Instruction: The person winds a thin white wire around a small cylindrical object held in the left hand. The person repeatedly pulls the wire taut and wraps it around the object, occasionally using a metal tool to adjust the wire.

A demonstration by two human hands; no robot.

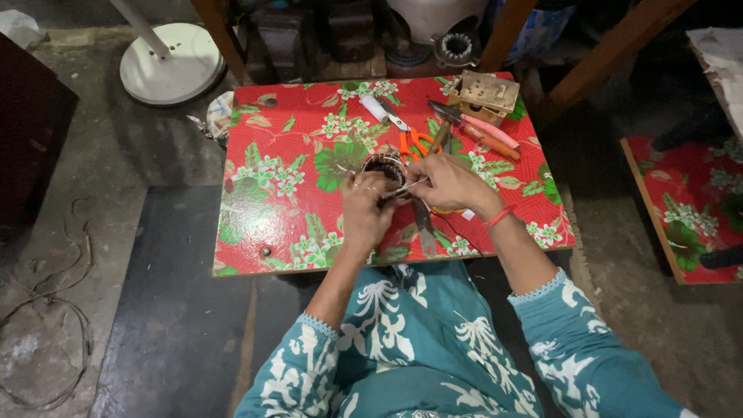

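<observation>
We see soft, even light falling from above on the red floral tabletop [294, 155] — bright there, with no harsh glare. The floor [116, 155] around it sinks into dimness, and the far edge goes nearly black. Focus is fair at centre; edges bend slightly — wide-lens distortion.

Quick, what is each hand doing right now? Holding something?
Left hand: closed around the round wound coil, steadying it on the small table.
Right hand: fingers pinched shut on a thin metal tool pointing at the coil.
</observation>
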